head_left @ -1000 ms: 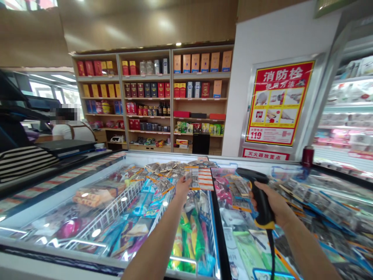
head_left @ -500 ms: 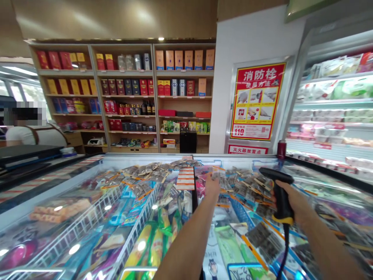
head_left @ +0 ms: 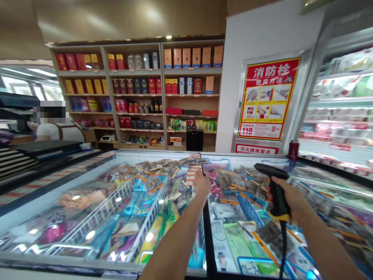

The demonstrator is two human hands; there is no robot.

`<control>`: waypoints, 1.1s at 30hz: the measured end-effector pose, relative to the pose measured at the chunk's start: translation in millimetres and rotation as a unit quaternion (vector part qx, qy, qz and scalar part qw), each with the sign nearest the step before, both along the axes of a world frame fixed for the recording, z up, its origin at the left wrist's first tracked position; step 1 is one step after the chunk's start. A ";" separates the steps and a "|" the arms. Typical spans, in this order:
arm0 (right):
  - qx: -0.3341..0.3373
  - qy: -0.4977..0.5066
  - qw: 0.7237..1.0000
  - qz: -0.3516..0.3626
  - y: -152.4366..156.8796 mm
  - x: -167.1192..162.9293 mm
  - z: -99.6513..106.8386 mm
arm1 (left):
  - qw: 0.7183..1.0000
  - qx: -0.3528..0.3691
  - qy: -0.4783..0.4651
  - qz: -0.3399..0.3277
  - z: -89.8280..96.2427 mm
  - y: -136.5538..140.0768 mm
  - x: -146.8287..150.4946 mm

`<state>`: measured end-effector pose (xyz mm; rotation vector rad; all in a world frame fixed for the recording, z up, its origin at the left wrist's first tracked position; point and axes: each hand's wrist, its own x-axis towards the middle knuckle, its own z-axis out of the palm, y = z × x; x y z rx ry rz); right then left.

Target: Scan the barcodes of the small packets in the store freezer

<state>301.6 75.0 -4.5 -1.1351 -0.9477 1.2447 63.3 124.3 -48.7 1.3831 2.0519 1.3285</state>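
Note:
My right hand (head_left: 284, 194) is wrapped around the handle of a black and yellow barcode scanner (head_left: 278, 192), its head pointing left and its cable hanging down. My left hand (head_left: 202, 184) reaches forward over the chest freezer, with its fingers closed around the black-edged glass lid (head_left: 208, 241) beside the orange-striped price labels (head_left: 192, 171). Part of that grip is hidden by the hand itself. Right of the left hand, beyond the lid edge, lie small brown packets (head_left: 241, 181) with orange strips. Green and white bags (head_left: 233, 241) lie nearer me.
White wire baskets (head_left: 99, 212) divide the packaged food on the left side of the freezer. A dark red bottle-like container (head_left: 293, 149) stands at the back right rim. Shelves of boxes (head_left: 140, 85) line the far wall. A person (head_left: 58, 130) is at far left.
My left hand has moved left, from a small packet on the right side to the lid edge. The view has turned slightly left. The right hand still holds the scanner.

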 end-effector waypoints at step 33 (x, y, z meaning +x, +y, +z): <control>-0.070 -0.029 0.962 0.262 -22.6 -152.8 -16.3 | 0.972 -0.079 0.199 0.098 -24.4 -67.4 -148.6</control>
